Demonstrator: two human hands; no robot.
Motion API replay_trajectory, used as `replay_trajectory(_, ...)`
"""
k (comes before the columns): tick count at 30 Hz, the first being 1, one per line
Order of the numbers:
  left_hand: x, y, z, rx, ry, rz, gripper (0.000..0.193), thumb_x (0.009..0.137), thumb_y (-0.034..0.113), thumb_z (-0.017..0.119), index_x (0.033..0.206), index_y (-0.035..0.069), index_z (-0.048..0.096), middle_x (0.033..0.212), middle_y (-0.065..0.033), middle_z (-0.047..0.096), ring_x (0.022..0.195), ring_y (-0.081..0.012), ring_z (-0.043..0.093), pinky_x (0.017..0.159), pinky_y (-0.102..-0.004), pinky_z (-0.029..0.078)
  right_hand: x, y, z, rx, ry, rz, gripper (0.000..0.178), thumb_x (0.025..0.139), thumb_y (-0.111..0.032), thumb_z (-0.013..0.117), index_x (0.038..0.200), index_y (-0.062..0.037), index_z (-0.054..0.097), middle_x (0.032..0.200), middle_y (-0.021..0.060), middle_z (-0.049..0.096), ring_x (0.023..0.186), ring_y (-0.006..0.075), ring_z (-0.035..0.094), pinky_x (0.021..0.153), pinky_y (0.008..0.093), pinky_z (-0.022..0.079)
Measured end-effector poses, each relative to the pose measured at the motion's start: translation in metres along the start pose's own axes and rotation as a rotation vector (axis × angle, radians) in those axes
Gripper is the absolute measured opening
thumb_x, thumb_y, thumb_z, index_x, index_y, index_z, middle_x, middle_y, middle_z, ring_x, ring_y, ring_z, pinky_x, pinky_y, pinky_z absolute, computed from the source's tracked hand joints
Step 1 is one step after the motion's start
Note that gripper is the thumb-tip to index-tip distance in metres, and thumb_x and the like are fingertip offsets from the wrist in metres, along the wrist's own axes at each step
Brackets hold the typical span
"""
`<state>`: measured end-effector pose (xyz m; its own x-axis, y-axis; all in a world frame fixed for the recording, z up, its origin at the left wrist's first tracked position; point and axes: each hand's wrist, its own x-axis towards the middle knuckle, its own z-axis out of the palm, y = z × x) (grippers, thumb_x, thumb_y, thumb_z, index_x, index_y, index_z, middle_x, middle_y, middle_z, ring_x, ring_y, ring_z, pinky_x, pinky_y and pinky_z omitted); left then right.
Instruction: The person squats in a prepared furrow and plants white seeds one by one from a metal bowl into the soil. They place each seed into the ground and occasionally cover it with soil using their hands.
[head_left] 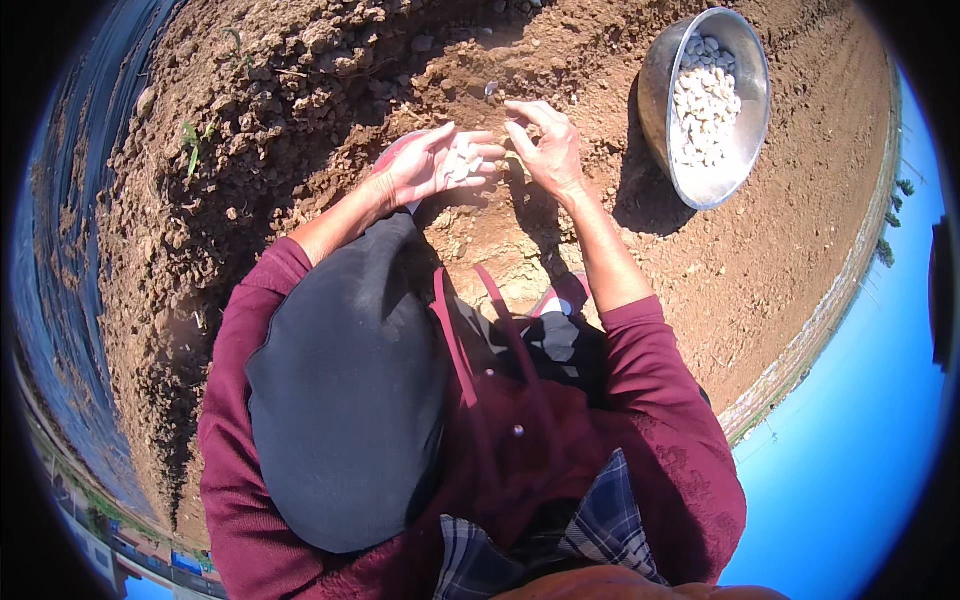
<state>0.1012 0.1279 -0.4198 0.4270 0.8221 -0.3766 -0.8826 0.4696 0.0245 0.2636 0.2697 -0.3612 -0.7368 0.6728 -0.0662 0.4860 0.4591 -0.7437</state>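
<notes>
Left hand: The left hand (425, 168) is turned palm up and is opened flat, with the fingers stretched. Nothing is gripped by it.
White pieces: Several white pieces (461, 162) are carried on the fingers of this hand.
Right hand: The right hand (556, 158) is placed just beside, above the soil (790, 230). Thumb and first finger are parted, and no piece can be seen between them; the other fingers are partly hidden.
Single piece: One small pale piece (490, 89) is seen on the soil, near the right fingertips.
Bowl: More pieces are held in the metal bowl (655, 95), which is placed on the soil at the right, well apart from the left hand.
Palm advice: It is judged best that the palm be slightly cupped, because from flat fingers the pieces could easily be spilled.
Picking advice: Only one piece should be taken at a time, lightly, between thumb and first finger.
Distance advice: Both hands should be held low and near each other, so that a dropped piece can be found easily.
</notes>
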Motion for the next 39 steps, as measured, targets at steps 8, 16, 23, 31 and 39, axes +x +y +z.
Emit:
replay_trajectory(8, 0.007, -0.005, -0.025, 0.0, 0.057, 0.002, 0.047, 0.104, 0.037, 0.036, 0.127, 0.0, 0.053, 0.118, -0.011, 0.064, 0.109, -0.0227, 0.062, 0.102, -0.0429, 0.046, -0.047, -0.034, 0.043, -0.139, 0.133, -0.098, 0.021, 0.084, -0.017, 0.067, 0.104, -0.011, 0.068, 0.098, 0.0054, 0.068, 0.091, 0.0241, 0.064, 0.08, 0.0383, 0.045)
replay_trajectory(16, 0.01, -0.012, -0.029, 0.134, 0.072, -0.023, 0.041, 0.101, 0.042, 0.044, 0.118, 0.006, 0.057, 0.108, -0.006, 0.065, 0.097, -0.0181, 0.063, 0.09, -0.0351, 0.051, -0.051, -0.026, 0.081, -0.215, 0.183, 0.071, 0.018, 0.081, -0.014, 0.066, 0.099, -0.0088, 0.068, 0.09, 0.0098, 0.062, 0.084, 0.0293, 0.061, 0.076, 0.0413, 0.046)
replay_trajectory(23, 0.008, -0.011, -0.011, 0.205, 0.095, -0.029, 0.039, 0.101, 0.039, 0.046, 0.118, 0.006, 0.058, 0.108, -0.0079, 0.067, 0.097, -0.0192, 0.065, 0.085, -0.0333, 0.054, -0.057, -0.042, 0.075, 0.204, 0.384, 0.26, 0.009, 0.079, -0.008, 0.069, 0.086, -0.004, 0.068, 0.083, 0.0069, 0.063, 0.069, 0.0183, 0.062, 0.061, 0.033, 0.05)
replay_trajectory(31, 0.002, -0.012, 0.006, 0.422, 0.014, -0.045, 0.041, 0.102, 0.027, 0.047, 0.13, -0.002, 0.052, 0.109, -0.0105, 0.064, 0.093, -0.0199, 0.064, 0.087, -0.035, 0.053, -0.089, -0.018, 0.043, 1.29, 0.438, 0.57, 0.018, 0.087, -0.007, 0.068, 0.102, 0.002, 0.064, 0.089, 0.0102, 0.07, 0.073, 0.0117, 0.066, 0.066, 0.0254, 0.055)
replay_trajectory(39, 0.005, -0.014, -0.004, 0.575, 0.036, -0.051, 0.031, 0.098, 0.028, 0.057, 0.117, 0.003, 0.059, 0.1, -0.0035, 0.065, 0.076, -0.0084, 0.058, 0.067, -0.0247, 0.049, -0.096, -0.014, 0.058, 1.074, 0.317, 0.544, 0.02, 0.088, -0.011, 0.07, 0.103, 0.0027, 0.069, 0.084, 0.0039, 0.07, 0.073, 0.0078, 0.062, 0.066, 0.0211, 0.05)
